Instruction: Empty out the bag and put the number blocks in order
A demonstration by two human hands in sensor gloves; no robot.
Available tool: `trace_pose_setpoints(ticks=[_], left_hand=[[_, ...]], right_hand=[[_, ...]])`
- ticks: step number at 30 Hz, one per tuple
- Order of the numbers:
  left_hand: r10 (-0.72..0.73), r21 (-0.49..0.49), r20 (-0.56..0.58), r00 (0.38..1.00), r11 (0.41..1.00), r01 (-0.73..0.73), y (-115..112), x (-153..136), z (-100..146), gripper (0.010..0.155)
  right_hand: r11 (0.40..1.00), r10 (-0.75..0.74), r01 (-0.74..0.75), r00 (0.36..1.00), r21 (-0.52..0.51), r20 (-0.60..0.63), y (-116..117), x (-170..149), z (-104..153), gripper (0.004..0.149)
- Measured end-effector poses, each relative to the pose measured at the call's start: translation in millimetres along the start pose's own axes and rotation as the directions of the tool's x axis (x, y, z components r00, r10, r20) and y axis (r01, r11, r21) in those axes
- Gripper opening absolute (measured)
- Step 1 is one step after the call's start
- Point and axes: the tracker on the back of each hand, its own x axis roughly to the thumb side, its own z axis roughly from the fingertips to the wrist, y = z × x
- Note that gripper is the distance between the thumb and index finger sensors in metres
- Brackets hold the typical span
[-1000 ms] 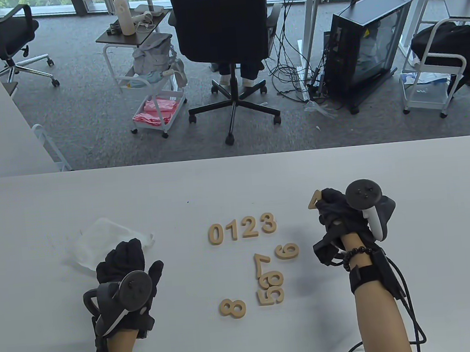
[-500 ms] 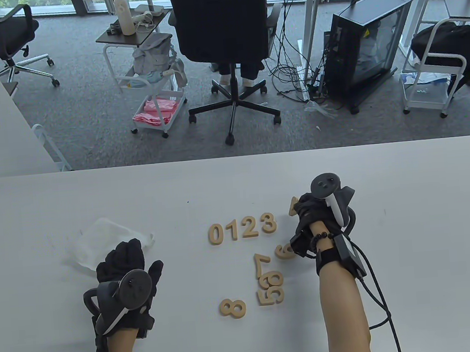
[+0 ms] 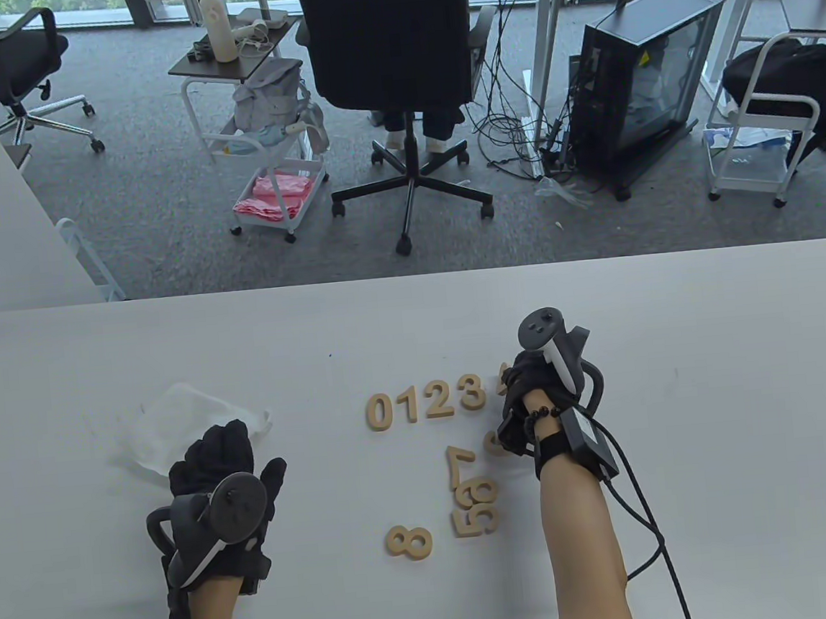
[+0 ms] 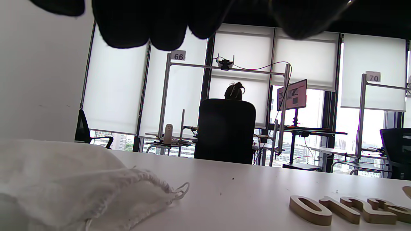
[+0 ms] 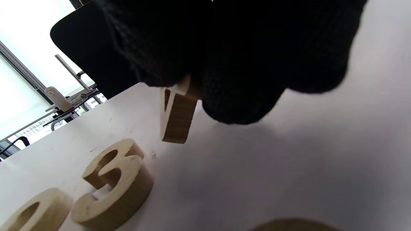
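Wooden number blocks 0 (image 3: 378,411), 1 (image 3: 410,405), 2 (image 3: 438,400) and 3 (image 3: 472,392) lie in a row mid-table. My right hand (image 3: 513,381) pinches the 4 block (image 3: 502,380) just right of the 3. In the right wrist view the 4 (image 5: 176,118) hangs tilted from my fingers, its lower end close to the table beside the 3 (image 5: 112,186). My left hand (image 3: 216,449) lies at the near edge of the white cloth bag (image 3: 177,417) and holds nothing. The bag (image 4: 64,183) lies limp on the table.
Loose blocks lie nearer me: a 7 (image 3: 461,464), a 5 and 6 pressed together (image 3: 476,510), an 8 (image 3: 409,542), and another block (image 3: 496,445) half hidden under my right wrist. Beyond the table's far edge (image 3: 410,276) stands an office chair.
My right hand has carried the 4 block left and down, from the table's right part to a spot beside the 3. My left hand and the bag have not moved.
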Motion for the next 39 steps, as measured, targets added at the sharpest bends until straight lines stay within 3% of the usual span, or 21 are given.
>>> trace_pose_setpoints(ticks=[9, 28, 39], left_hand=[[-0.004, -0.003, -0.006, 1.0, 1.0, 0.004, 0.3, -0.4, -0.1, 0.078], [-0.002, -0.007, -0.015, 1.0, 1.0, 0.002, 0.4, -1.8, -0.3, 0.078], [0.0, -0.007, -0.016, 1.0, 1.0, 0.0, 0.6, -2.5, -0.3, 0.078]], right_hand=[[1.0, 0.022, -0.022, 0.999, -0.007, -0.024, 6.1, -1.8, -6.6, 0.042], [0.941, 0.335, -0.333, 0.941, -0.057, 0.043, 17.5, 11.5, -9.3, 0.042], [0.958, 0.285, -0.285, 0.958, -0.022, 0.03, 16.7, 9.4, -10.9, 0.04]])
